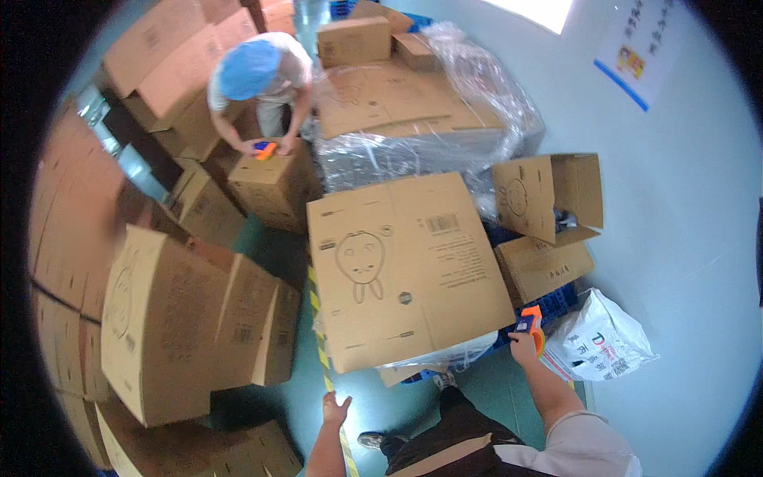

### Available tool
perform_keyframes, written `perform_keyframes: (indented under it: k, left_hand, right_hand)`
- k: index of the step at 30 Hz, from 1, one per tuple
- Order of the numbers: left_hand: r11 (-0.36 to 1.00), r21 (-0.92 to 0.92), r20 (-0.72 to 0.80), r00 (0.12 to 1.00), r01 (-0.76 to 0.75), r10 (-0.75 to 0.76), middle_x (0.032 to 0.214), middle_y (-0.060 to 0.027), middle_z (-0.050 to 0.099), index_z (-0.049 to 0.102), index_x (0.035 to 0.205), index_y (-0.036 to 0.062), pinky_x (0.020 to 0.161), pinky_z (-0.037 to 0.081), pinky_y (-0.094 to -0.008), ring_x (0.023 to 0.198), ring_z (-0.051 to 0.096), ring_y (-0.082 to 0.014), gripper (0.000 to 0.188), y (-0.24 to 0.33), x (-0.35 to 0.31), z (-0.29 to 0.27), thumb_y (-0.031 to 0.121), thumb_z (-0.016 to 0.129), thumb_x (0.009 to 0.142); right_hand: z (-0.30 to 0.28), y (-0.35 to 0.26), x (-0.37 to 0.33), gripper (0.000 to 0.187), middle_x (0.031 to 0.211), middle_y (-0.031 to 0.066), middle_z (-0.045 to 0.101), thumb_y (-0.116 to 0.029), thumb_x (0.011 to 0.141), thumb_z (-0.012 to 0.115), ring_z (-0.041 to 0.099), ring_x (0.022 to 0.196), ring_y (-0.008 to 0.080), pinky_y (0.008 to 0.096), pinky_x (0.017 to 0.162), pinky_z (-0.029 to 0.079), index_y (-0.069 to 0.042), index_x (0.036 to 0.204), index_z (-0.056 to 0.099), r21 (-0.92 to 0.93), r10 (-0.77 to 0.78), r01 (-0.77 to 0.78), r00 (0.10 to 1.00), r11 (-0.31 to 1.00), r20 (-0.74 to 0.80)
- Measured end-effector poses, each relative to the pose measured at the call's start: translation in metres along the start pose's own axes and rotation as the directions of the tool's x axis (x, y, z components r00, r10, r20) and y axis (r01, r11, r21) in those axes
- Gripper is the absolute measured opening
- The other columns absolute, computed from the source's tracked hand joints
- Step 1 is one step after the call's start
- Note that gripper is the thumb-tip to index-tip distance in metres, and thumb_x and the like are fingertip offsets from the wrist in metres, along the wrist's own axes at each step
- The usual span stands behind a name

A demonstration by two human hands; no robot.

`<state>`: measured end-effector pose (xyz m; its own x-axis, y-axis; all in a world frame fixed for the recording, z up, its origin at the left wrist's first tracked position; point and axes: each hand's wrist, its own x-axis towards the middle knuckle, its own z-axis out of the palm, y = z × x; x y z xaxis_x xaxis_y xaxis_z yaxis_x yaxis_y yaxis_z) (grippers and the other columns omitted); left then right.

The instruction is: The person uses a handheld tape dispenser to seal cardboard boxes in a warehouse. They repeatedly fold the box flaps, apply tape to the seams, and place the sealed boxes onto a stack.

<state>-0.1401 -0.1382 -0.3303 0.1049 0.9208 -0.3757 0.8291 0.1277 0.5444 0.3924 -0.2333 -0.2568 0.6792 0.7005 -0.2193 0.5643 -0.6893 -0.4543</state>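
Note:
My right hand point(524, 348) grips an orange and blue tape dispenser point(532, 318) beside the near right corner of a big flat piece of cardboard point(421, 262). This cardboard has a line-drawn animal face on it and lies on top of a stack whose lower part is mostly hidden. Below its near left corner, my left hand point(335, 409) hangs over the floor with thumb and fingers apart, holding nothing. A white printed sack point(604, 338) stands just right of the dispenser.
A co-worker in a blue cap point(249, 70) bends over a carton point(276, 179) with another tape dispenser point(265, 150). Cartons point(163, 318) crowd the left side. A film-wrapped stack point(381, 159) stands behind, an open carton point(528, 195) by the wall. Yellow-striped floor tape point(322, 350) runs past my left.

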Motion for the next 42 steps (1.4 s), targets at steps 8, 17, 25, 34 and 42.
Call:
perform_keyframes:
  k: [8,17,25,34,42]
  left_hand:
    - [0.907,-0.012,0.038,0.907,0.421,-0.42,0.143,-0.0254,0.012,0.007,0.135,-0.0114,0.11,0.013,-0.0349,0.133,0.012,-0.0338,0.099,0.035,0.106,0.043,0.039,0.066,0.074]
    - [0.643,-0.459,0.13,0.762,0.614,-0.634,0.127,-0.018,0.045,0.033,0.132,-0.0004,0.095,0.036,-0.0364,0.116,0.044,-0.0293,0.07,-0.013,0.135,0.055,0.026,0.066,0.076]
    - [0.724,-0.524,-0.05,0.833,0.449,-0.552,0.098,-0.0077,0.057,0.056,0.097,0.0027,0.078,0.042,-0.033,0.089,0.051,-0.0194,0.028,-0.02,0.119,0.011,0.023,0.064,0.079]
    - [0.492,-0.871,-0.161,0.936,0.016,-0.315,0.074,0.0008,0.056,0.052,0.08,0.0091,0.058,0.042,-0.0233,0.067,0.054,-0.0096,0.011,0.103,0.023,-0.171,0.016,0.06,0.083]
    - [0.234,-0.686,-0.704,0.71,-0.689,0.028,0.131,-0.01,0.032,0.025,0.129,0.0116,0.094,0.035,-0.0421,0.119,0.036,-0.0242,0.062,0.234,-0.022,-0.339,0.035,0.058,0.083]
  right_hand:
    - [0.026,0.074,0.106,0.047,0.112,0.021,0.057,-0.029,0.07,0.057,0.046,0.108,0.0402,0.0402,0.097,0.035,-0.01,0.113,0.06,-0.204,0.184,-0.157,0.975,0.966,0.125]
    - [0.07,0.069,0.143,0.047,0.102,0.0188,0.061,-0.036,0.068,0.065,0.054,0.099,0.0346,0.0391,0.089,0.043,-0.006,0.104,0.064,-0.18,0.32,-0.304,0.945,0.936,0.066]
    - [0.018,0.067,0.171,0.043,0.075,0.0159,0.065,-0.042,0.068,0.067,0.063,0.072,0.0263,0.0369,0.067,0.047,0.0,0.078,0.065,-0.053,0.282,-0.279,0.912,0.959,0.296]
    - [-0.153,-0.027,0.09,0.054,0.081,0.0143,0.065,-0.053,0.076,0.058,0.062,0.078,0.0237,0.0335,0.069,0.046,-0.001,0.087,0.066,-0.084,0.108,-0.083,0.93,0.993,0.352]
    - [-0.37,-0.178,-0.011,0.054,0.08,0.0133,0.064,-0.055,0.08,0.05,0.061,0.078,0.0249,0.0341,0.072,0.046,-0.005,0.083,0.068,-0.373,-0.112,0.305,0.881,0.876,0.459]
